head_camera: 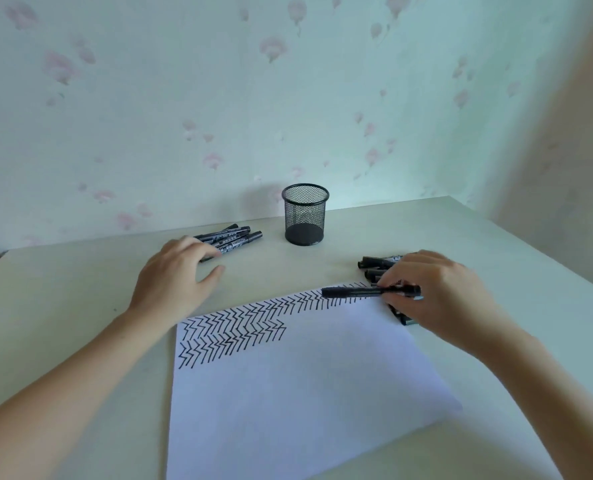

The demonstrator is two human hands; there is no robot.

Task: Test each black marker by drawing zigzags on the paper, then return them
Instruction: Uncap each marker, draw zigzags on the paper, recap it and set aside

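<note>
My right hand pinches one black marker near its rear end, held level over the paper's far right corner, cap on. Light, stiff, smooth barrel, probably slippery; I'd grip mid-barrel. Left hand rests with relaxed fingers on the left marker pile, holding nothing.

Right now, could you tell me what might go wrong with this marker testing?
The right hand pinches a marker level over the paper's far corner; uncapped, it could smear there. Its fingers might also nudge the right pile. The left pile near the left hand looks identical, so tested and untested could mix.
</note>
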